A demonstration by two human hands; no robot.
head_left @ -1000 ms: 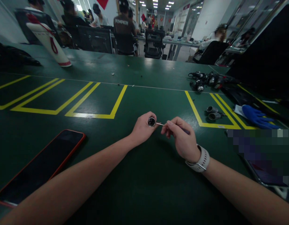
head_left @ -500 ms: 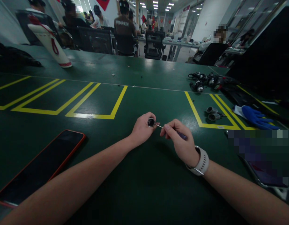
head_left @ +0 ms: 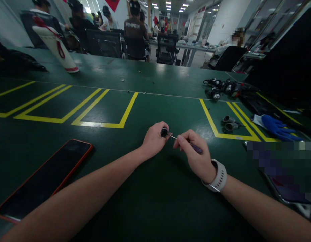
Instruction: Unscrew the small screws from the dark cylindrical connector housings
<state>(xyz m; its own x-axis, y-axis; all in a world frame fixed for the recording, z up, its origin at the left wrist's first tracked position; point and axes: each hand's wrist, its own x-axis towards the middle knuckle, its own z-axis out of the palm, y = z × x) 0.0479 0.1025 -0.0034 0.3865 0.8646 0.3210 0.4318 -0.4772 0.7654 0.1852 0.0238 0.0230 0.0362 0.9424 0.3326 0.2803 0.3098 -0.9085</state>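
My left hand (head_left: 153, 138) rests on the green table (head_left: 150, 188) and is closed around a small round black part with a metal rim (head_left: 164, 132). My right hand (head_left: 195, 154), with a white watch at the wrist, pinches a thin screwdriver (head_left: 189, 144) with a dark handle. Its metal tip reaches into the open face of the round part. Both forearms lie across the table toward the middle.
A phone in a red case (head_left: 41, 178) lies at the near left. Two small metal cylinders (head_left: 229, 123), a blue glove (head_left: 277, 126) and a heap of dark parts (head_left: 224, 86) sit at the right. A white cone-shaped object (head_left: 56, 47) stands far left. People sit beyond the table.
Both hands have stayed nearly still. The right hand has turned slightly, so the screwdriver handle shows more behind the fingers.
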